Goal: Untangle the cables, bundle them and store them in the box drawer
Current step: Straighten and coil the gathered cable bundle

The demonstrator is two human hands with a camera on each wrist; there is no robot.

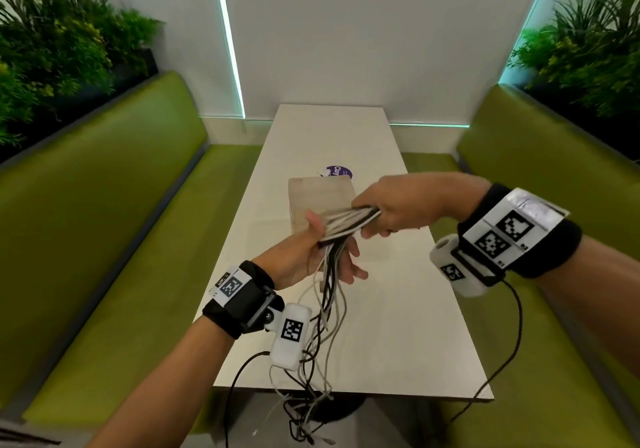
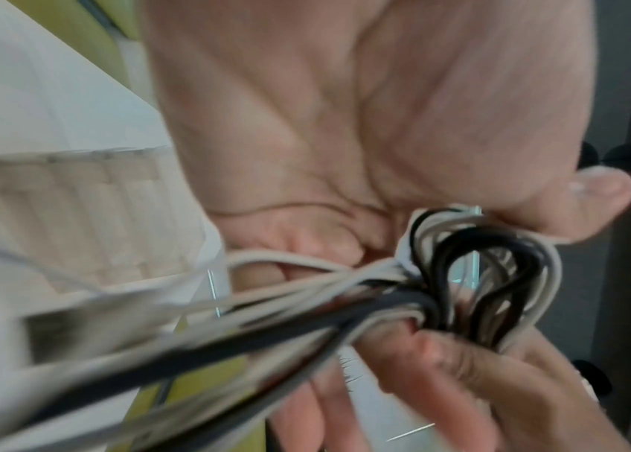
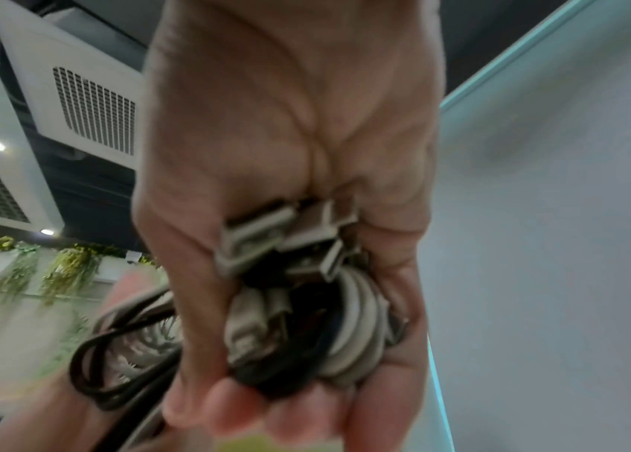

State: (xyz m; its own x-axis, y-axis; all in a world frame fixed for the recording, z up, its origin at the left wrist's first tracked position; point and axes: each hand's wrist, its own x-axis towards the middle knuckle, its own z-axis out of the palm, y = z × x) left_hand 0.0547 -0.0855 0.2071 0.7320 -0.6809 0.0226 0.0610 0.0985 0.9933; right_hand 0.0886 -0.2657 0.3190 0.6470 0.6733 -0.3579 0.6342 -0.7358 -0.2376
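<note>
Loose cable ends dangle below the near edge of the white table, trailing from the cables, a mix of white and black strands held above the tabletop between both hands. One end of the folded bunch sits in the right hand, fingers curled tight around it, plugs against the palm. On the other side the left hand pinches the strands under its thumb, other fingers spread loosely. Behind them a pale box rests on the table, green benches either side.

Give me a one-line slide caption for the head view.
Both hands, left and right, stretch a cable bundle above the table.
</note>
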